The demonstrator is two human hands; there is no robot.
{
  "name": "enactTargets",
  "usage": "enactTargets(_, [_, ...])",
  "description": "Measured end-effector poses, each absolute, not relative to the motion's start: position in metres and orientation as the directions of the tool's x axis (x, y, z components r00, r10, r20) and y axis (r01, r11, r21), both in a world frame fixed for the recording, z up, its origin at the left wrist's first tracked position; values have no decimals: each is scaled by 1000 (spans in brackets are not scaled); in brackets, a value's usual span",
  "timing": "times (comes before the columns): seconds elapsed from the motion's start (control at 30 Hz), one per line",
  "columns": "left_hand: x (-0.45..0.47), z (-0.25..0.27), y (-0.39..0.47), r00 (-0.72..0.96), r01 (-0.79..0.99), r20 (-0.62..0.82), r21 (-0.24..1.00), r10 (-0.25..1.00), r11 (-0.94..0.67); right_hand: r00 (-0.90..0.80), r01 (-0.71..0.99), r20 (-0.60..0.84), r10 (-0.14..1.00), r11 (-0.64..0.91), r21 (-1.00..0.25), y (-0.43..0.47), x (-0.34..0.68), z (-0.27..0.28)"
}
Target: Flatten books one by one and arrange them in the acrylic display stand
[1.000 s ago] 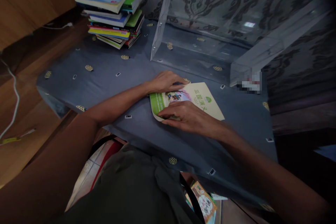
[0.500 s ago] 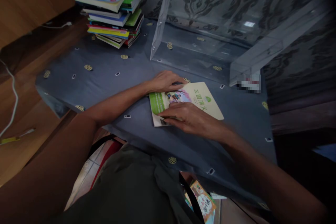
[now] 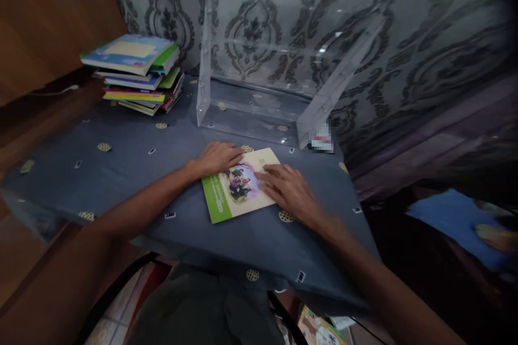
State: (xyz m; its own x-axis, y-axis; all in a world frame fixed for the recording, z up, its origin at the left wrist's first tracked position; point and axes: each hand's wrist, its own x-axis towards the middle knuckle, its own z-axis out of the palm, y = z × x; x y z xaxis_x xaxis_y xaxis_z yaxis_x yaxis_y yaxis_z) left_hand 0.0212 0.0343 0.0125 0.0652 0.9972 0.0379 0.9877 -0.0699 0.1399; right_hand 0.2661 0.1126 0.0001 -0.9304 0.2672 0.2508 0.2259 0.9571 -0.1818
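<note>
A cream and green book (image 3: 243,194) with a colourful picture on its cover lies flat on the cloth-covered table (image 3: 133,178). My left hand (image 3: 220,158) rests at its far left edge, fingers stretched out and touching the cover. On the right part of the cover lies my right hand (image 3: 287,187), its fingers spread and slightly blurred. It hides part of the printed title. Neither hand grips the book.
A stack of several books (image 3: 133,73) stands at the back left. Behind the book is a clear acrylic rack (image 3: 251,126) against the patterned wall. A blurred-out small item (image 3: 322,140) sits by its right end. Another book (image 3: 319,329) lies below the table's front edge.
My right hand has let go of the book's near left corner and moved right across the cover. The lifted cover now lies flat. The view has shifted, showing more wall.
</note>
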Motion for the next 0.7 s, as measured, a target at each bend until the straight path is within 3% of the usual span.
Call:
enactTargets(0.1, [45,24,10,-8,1000,36,28,999,7,-884,343,264,386,919,-194,124,283,-6])
enactTargets(0.17, [63,27,-15,28,1000,60,-8,998,-27,-861,377,290,418,907,-189,120,290,-8])
enactTargets(0.33, [86,15,-66,201,976,-62,94,978,-195,-816,431,354,457,889,-154,98,300,-6])
enactTargets(0.43, [65,13,-59,215,972,-144,126,966,-197,-808,455,349,474,879,-141,80,309,-3])
enactTargets(0.5, [39,19,-41,313,941,-206,198,927,-274,-817,448,327,475,880,-159,63,314,1])
enactTargets(0.6, [-2,31,-10,386,902,-249,306,888,-306,-857,380,284,429,900,-214,36,315,9])
enactTargets(0.7, [-24,40,11,405,892,-247,319,880,-321,-896,322,245,371,921,-218,26,309,15])
